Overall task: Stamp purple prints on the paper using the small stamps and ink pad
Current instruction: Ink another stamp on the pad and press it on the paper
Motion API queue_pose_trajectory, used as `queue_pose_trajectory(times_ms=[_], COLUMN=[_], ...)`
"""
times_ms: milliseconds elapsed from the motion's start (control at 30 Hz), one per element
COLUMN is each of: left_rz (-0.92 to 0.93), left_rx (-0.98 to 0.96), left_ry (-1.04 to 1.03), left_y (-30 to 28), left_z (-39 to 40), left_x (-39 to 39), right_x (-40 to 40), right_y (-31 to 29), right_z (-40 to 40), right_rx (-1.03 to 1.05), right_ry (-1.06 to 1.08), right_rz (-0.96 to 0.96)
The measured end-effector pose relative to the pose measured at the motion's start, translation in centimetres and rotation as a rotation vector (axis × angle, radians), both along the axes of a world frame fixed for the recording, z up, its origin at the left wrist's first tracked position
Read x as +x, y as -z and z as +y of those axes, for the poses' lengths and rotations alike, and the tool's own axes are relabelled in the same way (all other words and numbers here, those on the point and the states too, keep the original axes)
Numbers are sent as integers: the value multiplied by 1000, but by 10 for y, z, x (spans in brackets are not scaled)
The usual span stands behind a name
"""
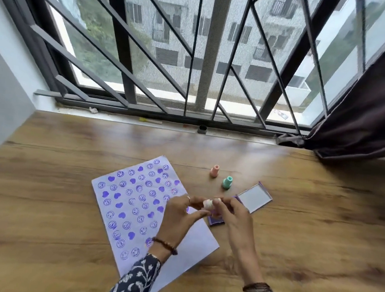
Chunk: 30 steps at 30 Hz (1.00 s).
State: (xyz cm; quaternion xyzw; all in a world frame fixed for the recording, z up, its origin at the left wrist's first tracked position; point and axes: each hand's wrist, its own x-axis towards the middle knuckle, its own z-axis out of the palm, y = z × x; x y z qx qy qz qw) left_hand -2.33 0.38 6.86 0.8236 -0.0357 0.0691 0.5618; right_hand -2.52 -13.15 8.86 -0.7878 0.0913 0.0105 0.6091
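Small whitish stamp [207, 204] pinched between fingertips of left hand [178, 217] and right hand [231, 216], above right edge of printed paper [131, 206], just over purple ink pad [215, 220] with open lid [253, 197]. Risk: smudged fingertips or doubled prints from careless turning. Pink stamp [214, 170] and green stamp [227, 182] upright beyond.

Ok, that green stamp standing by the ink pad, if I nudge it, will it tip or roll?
The green stamp stands upright on a flared base, taller than wide, so a high nudge would probably tip it. Its round body suggests it would then roll on the smooth wooden table. It looks small, likely light.
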Motion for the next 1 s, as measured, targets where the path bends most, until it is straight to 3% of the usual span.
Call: queue_pose_trajectory(times_ms=[133, 233, 400, 633, 833, 1000], left_rz=[-65, 2, 206, 400, 416, 373], left_rx=[125, 128, 52, 149, 143, 139], left_ry=[-27, -24, 103, 371, 395, 344], left_y=[2, 13, 25, 34, 39, 38], left_z=[-2, 0, 4, 2, 6, 4], left_x=[-5, -2, 8, 31, 37, 35], right_x=[-2, 0, -7, -5, 24, 53], right_y=[5, 14, 24, 35, 26, 6], right_z=[0, -8, -21, -20, -15, -16], right_rx=[97, 205, -176, -726, -837, -835], right_ry=[112, 208, 158, -63, -194, -311], right_rz=[77, 154, 92, -125, -39, 218])
